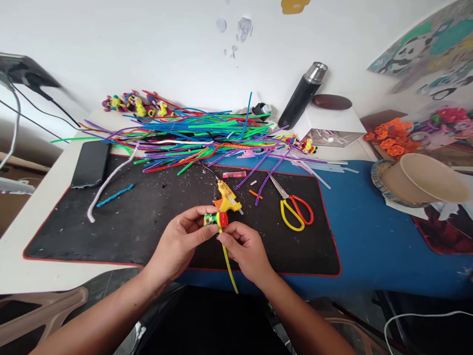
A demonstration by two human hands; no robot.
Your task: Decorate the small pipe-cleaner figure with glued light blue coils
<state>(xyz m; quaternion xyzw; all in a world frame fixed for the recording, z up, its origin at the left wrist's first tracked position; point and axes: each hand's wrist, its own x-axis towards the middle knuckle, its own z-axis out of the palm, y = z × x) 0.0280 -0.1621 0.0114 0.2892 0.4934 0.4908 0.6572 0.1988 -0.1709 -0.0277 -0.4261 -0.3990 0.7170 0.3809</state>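
Between thumb and fingers, my left hand [181,239] grips a small figure [212,220] of green, red and yellow pipe cleaner. My right hand [244,246] pinches a yellow pipe cleaner [229,268] close to the figure's red end; its free length hangs down toward my lap. Just beyond both hands, a yellow glue gun [227,196] with an orange trigger lies on the black mat [166,197]. Scissors [295,209] with one yellow and one red handle rest to the right, blades pointing away.
A heap of colourful pipe cleaners [192,133] spreads across the back. Finished-looking figures [138,104] sit behind it at left. A phone [90,165] lies left, a pink lighter [234,174] near the glue gun. A black thermos [303,93] leans by a white box [332,123]; a beige bowl [432,177] stands right.
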